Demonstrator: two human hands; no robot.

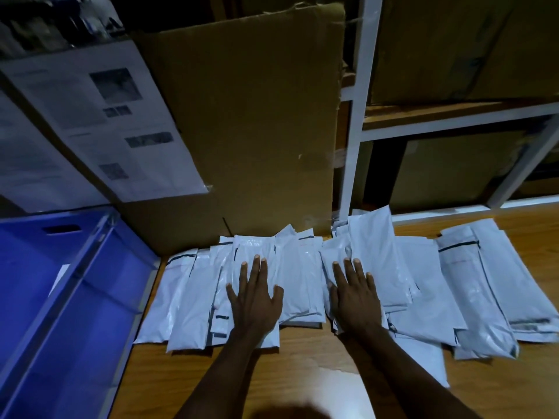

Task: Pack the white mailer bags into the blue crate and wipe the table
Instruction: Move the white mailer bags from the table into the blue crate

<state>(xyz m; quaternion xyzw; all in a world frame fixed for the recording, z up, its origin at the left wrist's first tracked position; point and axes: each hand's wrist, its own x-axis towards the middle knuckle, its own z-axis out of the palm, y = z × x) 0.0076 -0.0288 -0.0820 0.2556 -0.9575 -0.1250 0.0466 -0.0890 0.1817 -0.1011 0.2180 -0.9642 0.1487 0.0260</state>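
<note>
Head view: the left grip [255, 297] and right grip [355, 297] lie flat, fingers straight and spread, resting on the white mailer bags [190, 300] overlapped across the tabletop [302, 349], just right of the blue crate [30, 261].

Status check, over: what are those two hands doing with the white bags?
Left hand and right hand rest flat on the white mailer bags. Bags spread across the table, none gripped. Blue crate sits at left; nothing seen between.
</note>
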